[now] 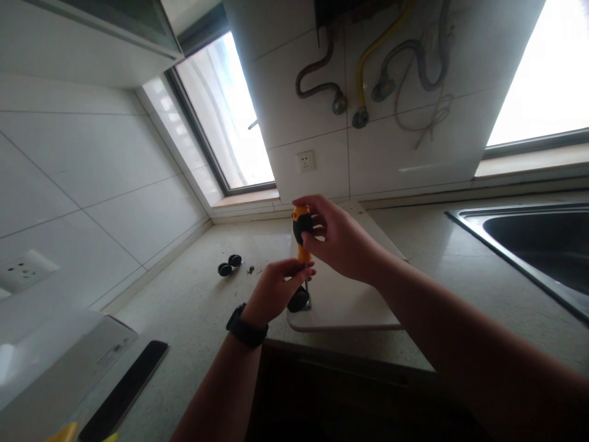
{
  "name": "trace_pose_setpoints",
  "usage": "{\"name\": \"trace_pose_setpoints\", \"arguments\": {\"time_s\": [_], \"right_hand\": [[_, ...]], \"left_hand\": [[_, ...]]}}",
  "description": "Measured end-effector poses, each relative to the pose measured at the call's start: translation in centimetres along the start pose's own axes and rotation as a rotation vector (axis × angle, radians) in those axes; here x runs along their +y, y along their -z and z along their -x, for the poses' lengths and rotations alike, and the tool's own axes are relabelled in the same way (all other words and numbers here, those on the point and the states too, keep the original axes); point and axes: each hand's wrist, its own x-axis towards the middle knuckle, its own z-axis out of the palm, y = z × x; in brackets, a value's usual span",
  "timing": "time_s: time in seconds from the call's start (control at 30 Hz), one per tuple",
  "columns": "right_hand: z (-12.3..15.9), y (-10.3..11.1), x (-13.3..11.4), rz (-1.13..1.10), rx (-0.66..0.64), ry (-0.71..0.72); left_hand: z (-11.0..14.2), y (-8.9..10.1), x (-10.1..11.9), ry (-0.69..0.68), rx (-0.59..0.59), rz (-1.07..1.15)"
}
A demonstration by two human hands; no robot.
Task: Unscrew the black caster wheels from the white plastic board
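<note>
My right hand (329, 230) grips the orange and black handle of a screwdriver (302, 230), which stands upright with its shaft pointing down. Just below, my left hand (283, 283) pinches the shaft between thumb and fingers. The tip reaches down to the metal plate of a black caster wheel (298, 299) at the near left corner of a white board (350, 301). Whether the tip sits in a screw is too small to tell. On the counter to the left lie two more caster wheels (229, 265) and a small heap of screws (250, 269).
The board lies on a pale speckled counter (197, 331). A steel sink (469, 228) is set in at the right. At the lower left are a dark flat bar (126, 390) and a white box (87, 362). Pipes and a socket (306, 161) are on the tiled wall.
</note>
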Motion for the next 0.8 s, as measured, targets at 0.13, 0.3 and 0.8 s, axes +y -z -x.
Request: {"name": "trace_pose_setpoints", "arguments": {"time_s": [0.13,0.3,0.8], "right_hand": [[0.09,0.07,-0.2,0.005,-0.01,-0.015],[0.13,0.02,0.12,0.001,-0.004,-0.012],[0.21,0.03,0.53,0.116,0.079,0.027]], "left_hand": [[-0.06,-0.03,0.04,0.002,-0.007,-0.021],[-0.11,-0.11,-0.36,0.011,-0.026,-0.008],[-0.05,0.0,-0.33,-0.003,-0.057,-0.033]]}}
